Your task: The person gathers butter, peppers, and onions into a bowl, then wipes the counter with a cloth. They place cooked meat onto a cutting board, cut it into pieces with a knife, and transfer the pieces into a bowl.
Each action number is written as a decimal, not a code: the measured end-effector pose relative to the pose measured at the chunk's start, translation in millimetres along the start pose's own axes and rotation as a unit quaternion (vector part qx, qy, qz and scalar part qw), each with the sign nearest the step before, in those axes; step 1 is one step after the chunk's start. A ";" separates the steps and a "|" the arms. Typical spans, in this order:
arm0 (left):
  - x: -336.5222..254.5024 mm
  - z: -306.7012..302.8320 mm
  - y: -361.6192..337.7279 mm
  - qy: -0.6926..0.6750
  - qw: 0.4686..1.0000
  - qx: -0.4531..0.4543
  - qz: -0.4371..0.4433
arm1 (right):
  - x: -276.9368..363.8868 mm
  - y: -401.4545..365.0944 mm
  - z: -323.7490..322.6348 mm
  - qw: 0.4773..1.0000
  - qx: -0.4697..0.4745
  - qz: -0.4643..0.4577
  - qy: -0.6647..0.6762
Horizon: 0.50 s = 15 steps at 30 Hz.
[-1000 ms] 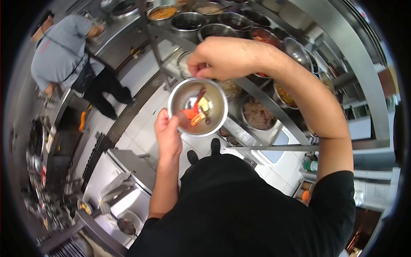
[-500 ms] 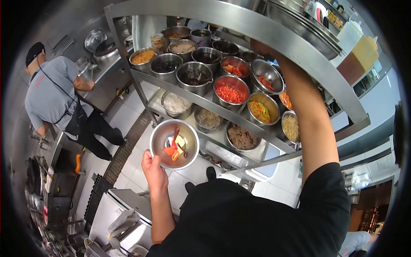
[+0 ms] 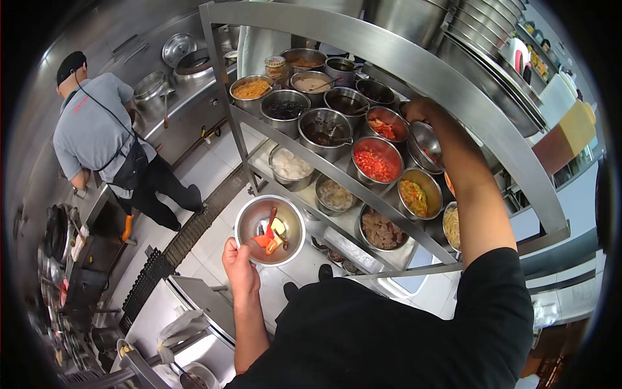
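Note:
My left hand (image 3: 240,262) grips the rim of a steel mixing bowl (image 3: 293,235), thumb over the edge. Inside the bowl lie orange-red pieces (image 3: 262,240), a pale yellow chunk (image 3: 278,226), a long dark red piece that looks like a chili, and some dark bits. My right arm reaches over the rack's upper shelf, and my right hand (image 3: 418,110) is low among the pots at the back, its fingers mostly hidden in shadow. Beside it are a tilted steel bowl (image 3: 424,137) holding red strips and a pot of red pieces (image 3: 387,124).
A steel rack (image 3: 304,24) arches over several ingredient pots, including chopped red pepper (image 3: 374,162) and mixed yellow-green pieces (image 3: 414,196). Meat (image 3: 381,228) sits on the lower shelf. A co-worker (image 3: 103,123) stands at the left counter. A white-topped cabinet (image 3: 152,321) is at lower left.
The view has shifted, so the rack appears further right and lower. My right hand, hidden behind the rack's top rail before, now shows among the pots. My left hand still holds the bowl.

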<state>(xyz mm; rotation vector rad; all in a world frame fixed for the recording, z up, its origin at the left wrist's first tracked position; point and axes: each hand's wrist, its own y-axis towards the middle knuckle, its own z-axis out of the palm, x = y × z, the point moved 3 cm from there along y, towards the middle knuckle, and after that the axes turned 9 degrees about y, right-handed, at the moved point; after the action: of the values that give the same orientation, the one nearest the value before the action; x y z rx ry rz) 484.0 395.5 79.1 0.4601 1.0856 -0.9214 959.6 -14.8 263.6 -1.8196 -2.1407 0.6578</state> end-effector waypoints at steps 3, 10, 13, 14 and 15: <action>5.6 -3.6 1.3 0.007 1.000 -0.007 -0.001 | 4.5 4.5 -0.9 0.999 0.021 -0.018 -0.046; 1.2 16.2 -0.5 0.029 0.999 -0.039 -0.012 | -14.3 0.2 2.8 0.990 -0.141 0.010 -0.021; 2.6 16.4 2.7 0.036 0.999 -0.014 -0.025 | -20.2 -8.8 1.4 0.970 -0.243 0.007 0.022; 4.1 15.7 3.3 0.043 0.998 -0.001 -0.034 | -23.5 -12.7 1.6 0.964 -0.261 0.002 0.041; 6.1 17.7 4.4 0.038 0.999 0.000 -0.028 | -26.6 -16.2 1.5 0.960 -0.274 -0.005 0.057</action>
<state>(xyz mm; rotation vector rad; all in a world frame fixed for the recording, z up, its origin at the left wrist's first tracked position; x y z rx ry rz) 498.4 382.7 80.7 0.4689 1.1733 -0.9593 949.9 -42.9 272.8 -2.0315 -2.4101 -0.0639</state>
